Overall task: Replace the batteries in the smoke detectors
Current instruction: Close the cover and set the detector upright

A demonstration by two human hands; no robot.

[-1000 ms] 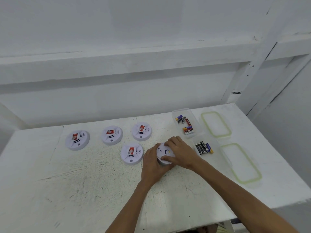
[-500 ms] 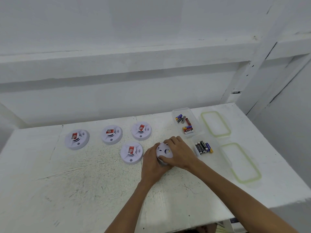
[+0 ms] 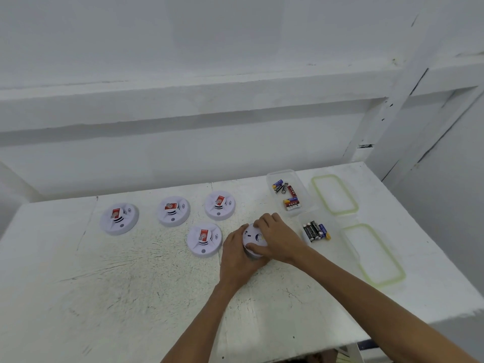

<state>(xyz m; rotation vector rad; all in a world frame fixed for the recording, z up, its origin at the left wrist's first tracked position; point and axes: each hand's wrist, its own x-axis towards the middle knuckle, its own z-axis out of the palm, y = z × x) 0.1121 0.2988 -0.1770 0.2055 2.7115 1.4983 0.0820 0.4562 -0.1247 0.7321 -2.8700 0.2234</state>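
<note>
Well, I see a big white table (image 3: pixel 117 297) with dark scratches. On its right side lie two clear lids with green rims, the far lid (image 3: pixel 334 194) and the near lid (image 3: pixel 372 254). Just left of them sit the far box (image 3: pixel 303 197) and the near box (image 3: pixel 337 229), both clear.

The back row of smoke detectors (image 3: pixel 173 210) has three, each with a red sticker. The front smoke detector (image 3: pixel 204 239) lies nearer me. Just right of it the held smoke detector (image 3: pixel 252 238) sits on the table between both hands.

The left hand (image 3: pixel 237 258) curls its fingers round the left side. The right hand (image 3: pixel 279 239) covers the top, fingers bent and close together, thumb on the near edge.

The mixed batteries (image 3: pixel 290 203) lie in the far box and the dark batteries (image 3: pixel 315 230) in the near box.
</note>
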